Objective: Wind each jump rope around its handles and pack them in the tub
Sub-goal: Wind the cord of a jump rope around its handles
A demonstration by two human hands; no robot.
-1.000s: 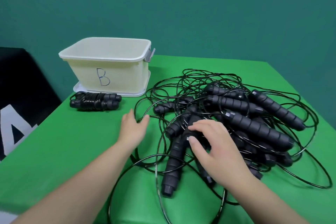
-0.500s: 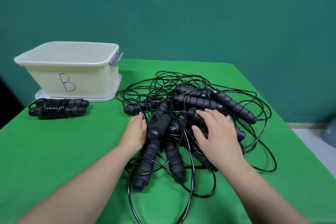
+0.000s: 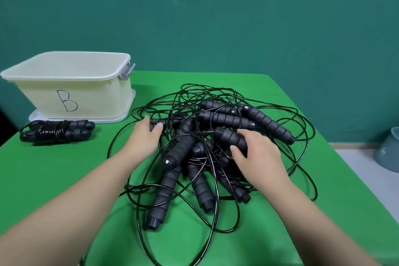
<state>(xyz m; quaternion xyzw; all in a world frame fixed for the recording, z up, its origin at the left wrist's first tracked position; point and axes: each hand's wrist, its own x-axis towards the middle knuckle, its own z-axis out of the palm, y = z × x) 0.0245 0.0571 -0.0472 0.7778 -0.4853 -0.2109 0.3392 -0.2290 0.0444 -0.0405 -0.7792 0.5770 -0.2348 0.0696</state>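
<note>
Jump ropes, black cords and ribbed handles, tangled [image 3: 216, 136] mid-table; right hand [image 3: 257, 153] curls round one handle [image 3: 232, 138], left hand [image 3: 144, 138] pinches another's tip; cream plastic tub [image 3: 71, 88] stands far left.

A plain teal wall [image 3: 216, 17] fills the upper half of the view, evenly lit, with no strong shadows on it. In front of it stands the tabletop [image 3: 323, 190], covered in a bright green cloth whose far edge meets the wall. To the right, past the tabletop's edge, a strip of pale grey floor [image 3: 358, 162] shows, with a light skirting strip [image 3: 356, 147] along the foot of the wall. A grey-blue rounded pot [image 3: 388, 151] sits on that floor at the right margin, partly cut off. At the far left something dark [image 3: 5, 121] shows beyond the tabletop, too little of it to identify.
</note>
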